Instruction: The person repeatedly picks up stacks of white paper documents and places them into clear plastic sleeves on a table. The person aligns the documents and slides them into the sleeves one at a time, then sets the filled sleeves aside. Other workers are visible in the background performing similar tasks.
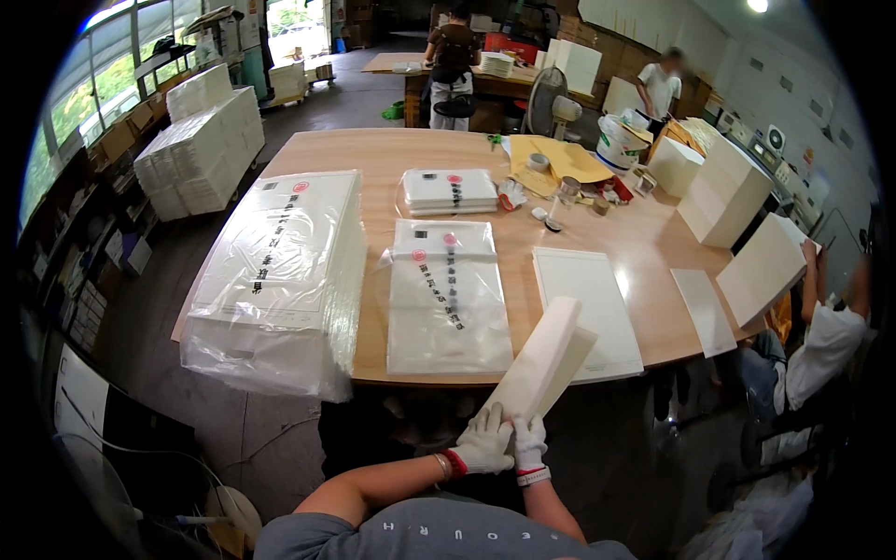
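Note:
I hold a bent bundle of cream-white paper sheets (539, 353) upright at the table's front edge. My left hand (485, 442), in a white knit glove with a red cuff, closes round the bundle's lower left. On its lower right, my gloved right hand (530, 442) grips close beside the left. The bundle's upper end fans apart and leans over a flat stack of white sheets (595, 303). To the left lies a clear plastic bag (448, 317) with red and black print. A tall pile of similar bags (280, 252) overhangs the table's front edge.
A smaller bag stack (450, 191) lies farther back on the wooden table (373, 154). Near the back right are brown paper (560, 161), a white bucket (619, 142) and a glass jar (560, 201). Large paper stacks (723, 191) line the right, where a seated person (826, 345) works.

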